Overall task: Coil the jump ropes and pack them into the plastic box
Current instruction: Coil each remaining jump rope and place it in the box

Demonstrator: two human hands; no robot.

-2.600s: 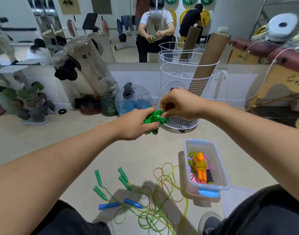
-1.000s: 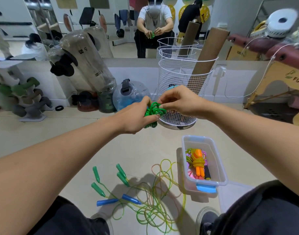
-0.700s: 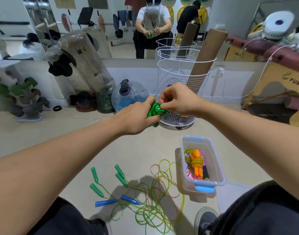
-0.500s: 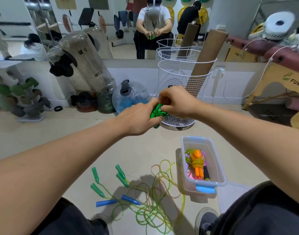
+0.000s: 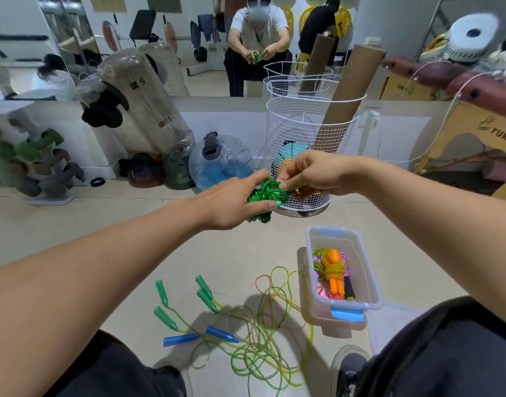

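Several loose ropes (image 5: 246, 336) tangled on floor, below my hands. Plastic box (image 5: 370, 285) below right hand, long axis running away from me, nearer that hand. Left hand (image 5: 234, 203) grips green coil (image 5: 264, 197); right hand (image 5: 309, 174) pinches its top loop. Handles hidden in palm.

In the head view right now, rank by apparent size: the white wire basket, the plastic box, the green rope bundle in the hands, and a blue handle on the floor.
1. white wire basket
2. plastic box
3. green rope bundle, partly hidden by both hands
4. blue handle

The box lies nearer the camera than the basket, yet looks smaller.
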